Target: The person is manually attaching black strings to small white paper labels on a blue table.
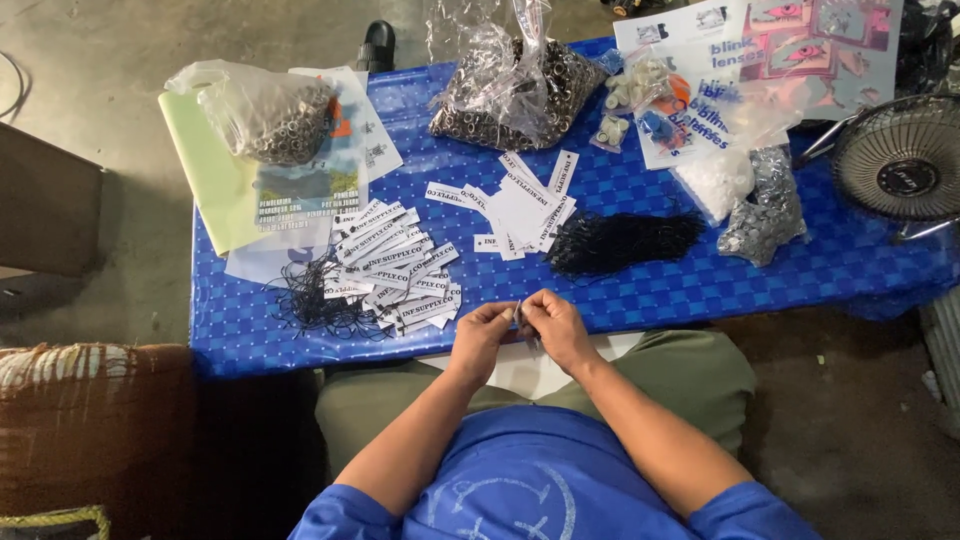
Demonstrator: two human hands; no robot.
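At the near edge of a blue checkered plastic table cover [700, 290], the left hand [484, 335] and right hand [556, 328] meet fingertip to fingertip, both pinched on one small pale tag [519, 314] held between them, just above the lap. Its long axis is hidden by the fingers. Heaps of white printed paper tags [395, 270] and loose black strings [315, 305] lie just ahead and left, nearer the left hand.

I sit at a low table [700, 290] covered in a blue checked plastic cloth. Under it runs a bare grey concrete floor [110, 50], stained and evenly lit — no hard shadows. To my left stands a dark brown piece of furniture [45, 205], and nearer me a brownish cushioned seat [90, 420]. At the table's right end sits a small black fan [900, 160].
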